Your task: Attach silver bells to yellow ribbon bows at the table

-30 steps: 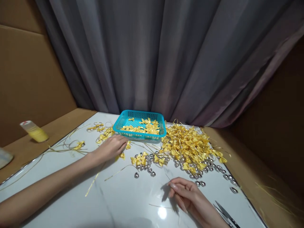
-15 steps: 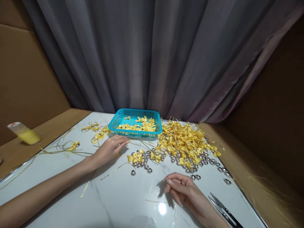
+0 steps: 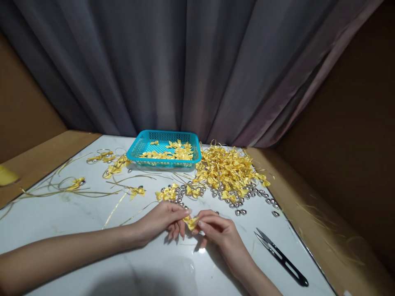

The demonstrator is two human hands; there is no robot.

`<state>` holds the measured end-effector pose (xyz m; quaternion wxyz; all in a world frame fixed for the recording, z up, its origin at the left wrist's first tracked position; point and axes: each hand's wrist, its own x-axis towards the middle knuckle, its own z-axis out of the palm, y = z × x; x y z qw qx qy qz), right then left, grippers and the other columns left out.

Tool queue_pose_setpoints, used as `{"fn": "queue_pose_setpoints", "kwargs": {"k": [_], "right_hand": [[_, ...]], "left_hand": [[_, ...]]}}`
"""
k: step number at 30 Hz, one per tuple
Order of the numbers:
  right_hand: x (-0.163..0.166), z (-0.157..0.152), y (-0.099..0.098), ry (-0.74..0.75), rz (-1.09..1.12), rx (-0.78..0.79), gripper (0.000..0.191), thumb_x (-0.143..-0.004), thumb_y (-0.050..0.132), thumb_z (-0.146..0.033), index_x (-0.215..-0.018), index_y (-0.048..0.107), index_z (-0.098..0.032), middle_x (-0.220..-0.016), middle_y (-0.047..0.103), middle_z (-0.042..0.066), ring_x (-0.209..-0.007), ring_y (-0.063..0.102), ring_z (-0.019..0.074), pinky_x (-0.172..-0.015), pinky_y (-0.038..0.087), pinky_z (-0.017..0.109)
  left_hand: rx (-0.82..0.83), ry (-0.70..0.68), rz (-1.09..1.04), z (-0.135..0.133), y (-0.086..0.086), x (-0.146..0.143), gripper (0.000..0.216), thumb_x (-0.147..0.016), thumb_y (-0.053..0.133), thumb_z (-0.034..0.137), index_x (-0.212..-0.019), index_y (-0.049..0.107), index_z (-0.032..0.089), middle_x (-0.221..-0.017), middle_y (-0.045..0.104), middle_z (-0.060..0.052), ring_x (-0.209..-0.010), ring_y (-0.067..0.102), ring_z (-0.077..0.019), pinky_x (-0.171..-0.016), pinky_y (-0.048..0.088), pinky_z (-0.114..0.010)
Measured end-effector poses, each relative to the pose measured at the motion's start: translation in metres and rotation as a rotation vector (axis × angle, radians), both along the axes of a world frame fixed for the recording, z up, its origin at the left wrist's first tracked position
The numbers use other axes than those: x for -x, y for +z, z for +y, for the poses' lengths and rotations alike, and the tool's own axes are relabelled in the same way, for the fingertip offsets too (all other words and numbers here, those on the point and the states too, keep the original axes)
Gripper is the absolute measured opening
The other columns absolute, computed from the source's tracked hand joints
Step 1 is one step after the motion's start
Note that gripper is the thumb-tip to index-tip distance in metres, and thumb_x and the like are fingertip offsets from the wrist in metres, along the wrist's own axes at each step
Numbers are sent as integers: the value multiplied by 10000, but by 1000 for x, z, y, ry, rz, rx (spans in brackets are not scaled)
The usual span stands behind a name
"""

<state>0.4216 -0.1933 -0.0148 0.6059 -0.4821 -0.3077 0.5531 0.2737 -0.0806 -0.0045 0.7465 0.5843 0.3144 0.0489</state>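
Observation:
A small yellow ribbon bow (image 3: 191, 223) is held up between both hands, above the near middle of the white table. My left hand (image 3: 166, 218) pinches the bow's left side between thumb and fingers. From the right, my right hand (image 3: 220, 231) has its thumb and forefinger closed on the other side. Whether a thin cord or pin is also in my right fingers cannot be seen. Just beyond the hands lie several loose yellow bows (image 3: 168, 192) among silver beads (image 3: 182, 199). Another bow (image 3: 137, 192) lies farther left, with a dark bead at its edge.
A turquoise basket (image 3: 163, 163) with bows inside stands at the back. Beside it is a heap of yellow bows with gold cords (image 3: 226, 170). Black thread snips (image 3: 282, 259) lie at right. Long cords (image 3: 101, 193) stretch across the left side. A grey curtain (image 3: 160, 65) hangs behind.
My left hand has come from beside the basket toward me and now grips a bow. My right hand has moved slightly left and up to meet it. The view has shifted a little.

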Motion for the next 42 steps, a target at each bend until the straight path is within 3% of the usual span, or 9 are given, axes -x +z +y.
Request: {"fn": "queue_pose_setpoints", "kwargs": {"k": [6,14,20,24,28,33,36,39,42], "right_hand": [[8,0,0,-30,-113,54,239,-665,763,-371,-640,727,-135,-704,598,41,-530,595,131,-512,545,268],[10,-3,1,-131,10,116,226,-680,769,-348,-727,729,-131,-683,653,48,-653,615,148,-658,527,277],[3,-4,-2,-136,-8,111,266,-711,739,-382,-762,715,-122,-643,671,65,-523,565,130,-518,461,257],[-3,-4,-2,-160,-81,88,227,-727,723,-382,-764,721,-158,-745,674,72,-639,568,150,-530,462,243],[-2,-3,1,-19,-156,51,188,-693,746,-376,-691,751,-188,-1007,628,97,-857,573,204,-622,506,268],[5,-3,0,61,-173,70,182,-692,743,-374,-680,760,-193,-873,595,55,-601,532,115,-569,500,275],[6,-4,0,45,-169,83,184,-696,740,-363,-676,758,-181,-801,604,50,-571,524,114,-559,499,277],[6,-4,1,-10,-144,94,200,-696,742,-364,-641,746,-171,-790,609,55,-651,545,144,-590,501,276],[4,-3,0,-81,-111,92,194,-705,737,-363,-648,739,-178,-821,617,53,-682,543,145,-600,486,267]], "left_hand": [[81,17,-77,-3,-16,-2,528,-754,555,621,-626,563,109,-548,607,-45,-386,468,-83,-375,355,-200],[-70,-4,-116,-3,-15,3,312,-725,683,422,-750,601,122,-672,542,10,-592,477,-100,-562,397,-225],[122,84,-228,0,-19,4,238,-753,689,339,-794,607,120,-793,614,-33,-702,531,-108,-666,411,-224],[257,-56,-194,7,-19,4,269,-753,684,359,-763,556,123,-749,673,-84,-585,578,-123,-559,415,-233],[128,-244,-97,11,-14,4,279,-737,681,387,-728,572,130,-559,571,18,-421,441,-64,-428,319,-187],[-97,-373,58,10,-7,4,274,-780,609,390,-672,558,144,-517,454,62,-423,361,-50,-394,233,-174],[-177,-404,54,8,-6,5,232,-781,605,351,-700,573,136,-545,482,50,-472,392,-59,-426,273,-166],[-54,-363,-7,7,-7,5,249,-754,640,379,-822,554,155,-621,515,41,-490,436,-78,-402,325,-169],[63,-306,-139,4,-11,4,346,-747,661,411,-937,520,159,-798,611,-32,-666,559,-137,-505,441,-220]]}}
